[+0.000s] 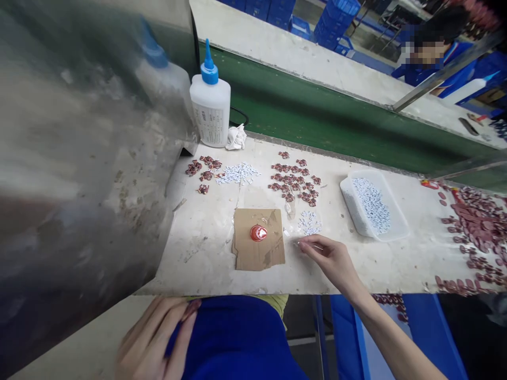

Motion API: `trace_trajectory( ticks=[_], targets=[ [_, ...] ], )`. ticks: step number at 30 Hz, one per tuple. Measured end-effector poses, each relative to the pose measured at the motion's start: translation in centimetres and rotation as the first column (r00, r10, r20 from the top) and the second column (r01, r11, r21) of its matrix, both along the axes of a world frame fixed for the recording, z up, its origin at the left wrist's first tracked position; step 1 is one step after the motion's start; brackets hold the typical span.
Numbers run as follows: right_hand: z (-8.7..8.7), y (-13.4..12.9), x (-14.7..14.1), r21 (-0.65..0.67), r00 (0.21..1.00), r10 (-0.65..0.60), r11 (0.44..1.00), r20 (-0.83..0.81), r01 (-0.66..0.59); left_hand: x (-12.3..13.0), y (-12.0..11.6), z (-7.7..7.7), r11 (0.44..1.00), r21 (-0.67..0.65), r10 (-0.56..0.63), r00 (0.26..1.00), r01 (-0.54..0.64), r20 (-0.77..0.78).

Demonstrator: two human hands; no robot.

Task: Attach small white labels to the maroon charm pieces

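Observation:
Low on the left, my left hand (pixel 158 338) is closed on a small brown piece (pixel 191 310) between thumb and finger, in front of the blue clothing. My right hand (pixel 330 258) pinches a tiny white piece (pixel 299 243) just right of the cardboard. On the cardboard square (pixel 259 256) sits a shiny red blob (pixel 259 233). A small scatter of white pieces (pixel 310 222) lies just beyond my right fingertips. Brown figure-shaped pieces (pixel 295 179) are grouped behind the cardboard, and others (pixel 204 171) lie at the left beside a white pile (pixel 240 173).
A glue bottle (pixel 210 108) with a blue nozzle stands at the back left, beside crumpled tissue (pixel 236 137). A clear tub (pixel 396 219) holds white pieces. Many reddish-brown parts (pixel 475 221) cover the right end. A metal panel (pixel 87 132) borders the left. Another person sits beyond the divider.

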State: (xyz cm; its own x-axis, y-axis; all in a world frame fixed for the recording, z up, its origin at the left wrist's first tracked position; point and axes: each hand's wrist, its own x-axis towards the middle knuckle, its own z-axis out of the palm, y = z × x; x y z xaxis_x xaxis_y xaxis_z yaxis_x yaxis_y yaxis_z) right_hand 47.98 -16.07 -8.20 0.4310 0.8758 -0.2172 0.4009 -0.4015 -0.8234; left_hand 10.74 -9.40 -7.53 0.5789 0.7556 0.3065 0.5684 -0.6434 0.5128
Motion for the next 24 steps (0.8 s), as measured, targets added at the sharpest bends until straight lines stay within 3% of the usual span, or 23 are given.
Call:
trace_trajectory(
  ticks=[5, 9, 19, 24],
  targets=[
    [1.3, 2.9, -3.0, 0.034, 0.987, 0.063, 0.998, -0.149, -0.058, 4.7, 2.9, -1.0, 0.999, 0.023, -0.023, 0.967, 0.030, -0.254],
    [1.8, 4.5, -4.2, 0.086, 0.986, 0.103, 0.992, -0.128, -0.092, 5.5, 3.9, -1.5, 0.997, 0.068, -0.017, 0.941, 0.043, -0.339],
    [1.6, 5.2, -4.5, 0.071, 0.983, 0.089, 0.994, -0.159, -0.078, 5.3, 4.4, -2.2, 0.993, -0.111, 0.021, 0.989, -0.037, -0.146],
    [0.8, 5.3, -4.7, 0.177, 0.987, 0.161, 0.971, 0.009, -0.160, 5.1, 4.4, -2.8, 0.980, -0.191, 0.057, 0.998, -0.058, -0.011]
  ],
)
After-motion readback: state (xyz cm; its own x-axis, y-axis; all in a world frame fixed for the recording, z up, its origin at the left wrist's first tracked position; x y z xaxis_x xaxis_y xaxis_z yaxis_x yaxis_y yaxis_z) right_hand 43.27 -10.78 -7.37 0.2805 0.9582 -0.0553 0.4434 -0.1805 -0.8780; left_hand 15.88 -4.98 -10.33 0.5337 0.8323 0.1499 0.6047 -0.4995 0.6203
